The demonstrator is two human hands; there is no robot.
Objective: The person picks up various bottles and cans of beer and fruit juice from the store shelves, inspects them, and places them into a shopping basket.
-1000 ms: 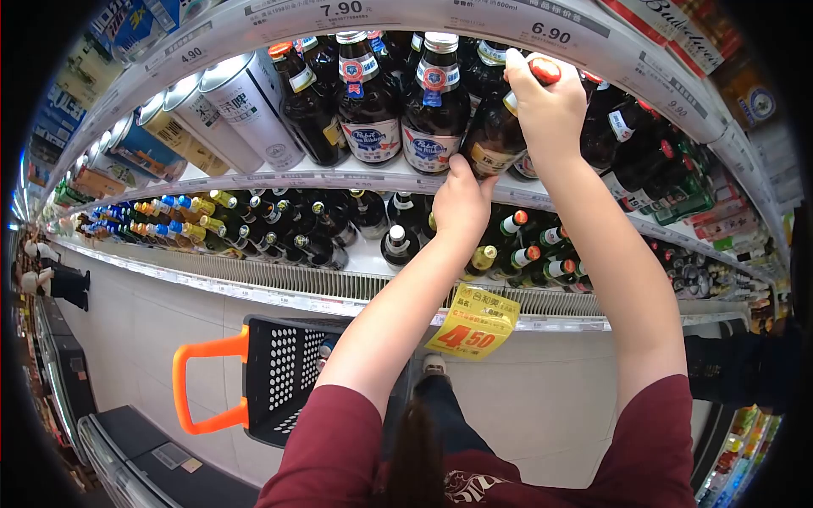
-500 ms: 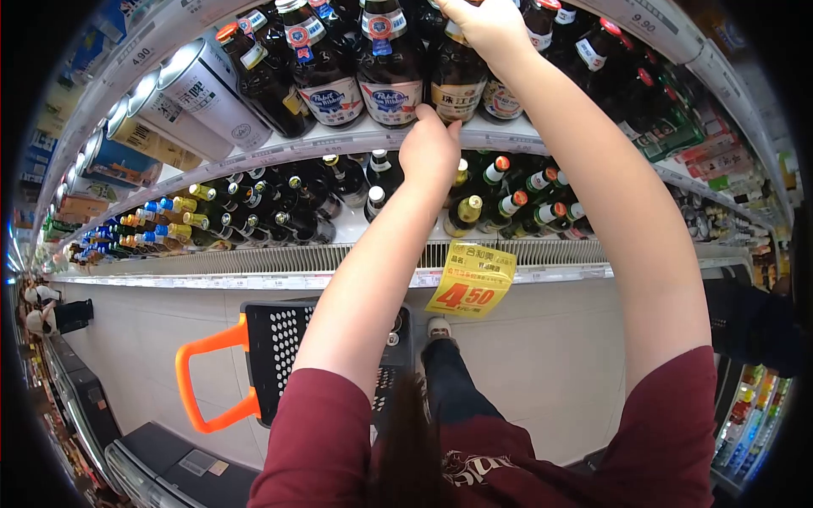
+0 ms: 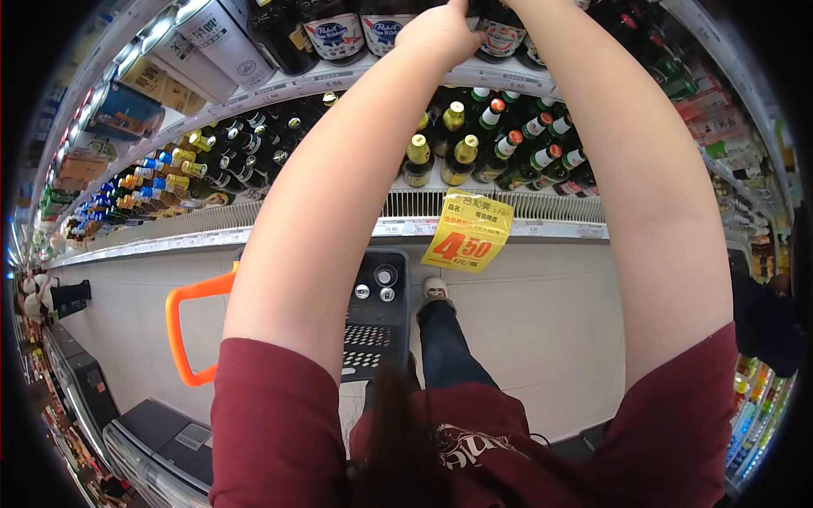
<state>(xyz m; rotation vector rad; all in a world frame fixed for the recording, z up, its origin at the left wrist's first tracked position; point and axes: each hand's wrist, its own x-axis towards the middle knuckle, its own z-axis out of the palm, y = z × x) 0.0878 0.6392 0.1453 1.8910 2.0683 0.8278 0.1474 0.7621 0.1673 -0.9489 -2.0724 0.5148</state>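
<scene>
My left hand point(image 3: 442, 35) reaches up to the beer bottles on the upper shelf, its fingers bent and partly cut off by the top edge. What it grips is hidden. Beside it stand dark Pabst Blue Ribbon bottles point(image 3: 385, 30) with white and blue labels. To its other side is a brown beer bottle point(image 3: 502, 39) with a pale round label. My right hand point(image 3: 518, 3) is almost wholly beyond the top edge, its fingers out of sight.
A lower shelf holds rows of beer bottles point(image 3: 464, 161). A yellow price tag point(image 3: 468, 230) hangs from its edge. Below, a dark basket point(image 3: 373, 339) with an orange handle point(image 3: 173, 326) holds several cans. Large white cans point(image 3: 220, 42) stand at upper left; people are at the far left.
Both arms have reached further up and the shelves sit higher in view. The bottle with the cream label, earlier between my hands, no longer shows. More of the basket and its cans is visible.
</scene>
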